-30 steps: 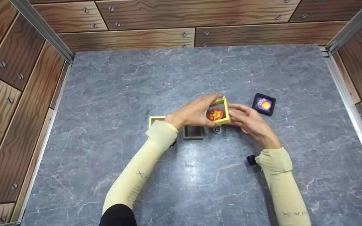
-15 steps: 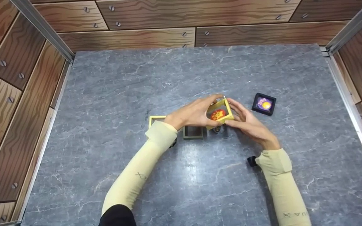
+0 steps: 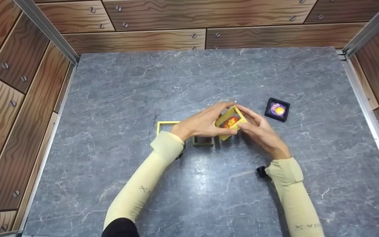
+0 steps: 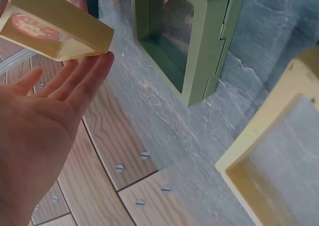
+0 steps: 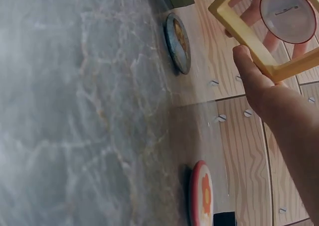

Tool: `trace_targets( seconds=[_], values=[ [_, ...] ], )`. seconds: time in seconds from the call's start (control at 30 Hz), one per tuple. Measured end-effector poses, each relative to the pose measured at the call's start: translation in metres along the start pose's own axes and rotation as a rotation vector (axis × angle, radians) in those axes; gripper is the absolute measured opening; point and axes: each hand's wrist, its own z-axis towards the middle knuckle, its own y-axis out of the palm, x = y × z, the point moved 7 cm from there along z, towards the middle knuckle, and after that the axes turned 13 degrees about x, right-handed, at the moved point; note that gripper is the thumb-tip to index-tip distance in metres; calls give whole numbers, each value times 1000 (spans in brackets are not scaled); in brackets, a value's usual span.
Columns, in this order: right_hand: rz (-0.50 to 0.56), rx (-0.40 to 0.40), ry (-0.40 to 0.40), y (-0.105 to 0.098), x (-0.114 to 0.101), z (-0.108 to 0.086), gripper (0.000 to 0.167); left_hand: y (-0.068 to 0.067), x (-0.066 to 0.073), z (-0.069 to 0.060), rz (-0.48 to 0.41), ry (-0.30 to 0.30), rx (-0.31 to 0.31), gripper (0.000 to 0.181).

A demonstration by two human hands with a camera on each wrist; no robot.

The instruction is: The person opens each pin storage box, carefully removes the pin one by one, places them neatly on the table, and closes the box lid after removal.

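Between both hands a small yellow display frame (image 3: pixel 228 115) is held tilted above the table. A round badge (image 3: pixel 231 121), red with a yellow figure, sits against its clear film; the right wrist view shows the badge's back (image 5: pixel 288 14) with a pin. My left hand (image 3: pixel 201 123) grips the frame's left side, thumb along the near edge and fingers at the far edge. On the opposite side my right hand (image 3: pixel 263 135) pinches the frame, its thumb (image 5: pixel 245 59) on the rim. Some right fingers are hidden behind the frame.
A green frame (image 4: pixel 197 61) stands below the hands. Left of it lies another yellow frame (image 3: pixel 168 122), partly under the left wrist. A black frame (image 3: pixel 286 113) with a purple badge lies at right. Blue-rimmed (image 5: pixel 178 43) and red-rimmed (image 5: pixel 202 196) badges rest on the table.
The right hand has moved from beside the yellow frame to holding it. The frame has turned and tilted, and has shifted slightly right and nearer. The table items stay put.
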Motion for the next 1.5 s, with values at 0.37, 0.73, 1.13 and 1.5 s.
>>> trace_targets(
  seconds=[0.37, 0.73, 1.13, 1.5],
  values=[
    [20, -5, 18, -5, 1, -3, 68, -6, 15, -20, 158, 113, -13, 108],
    [41, -75, 7, 6, 5, -3, 65, -5, 37, -24, 287, 282, -17, 111],
    [104, -172, 3, 12, 5, -5, 28, -6, 42, -21, 125, 258, -5, 106],
    [66, -193, 3, 15, 1, -12, 62, -6, 40, -22, 101, 246, 16, 109]
  ],
)
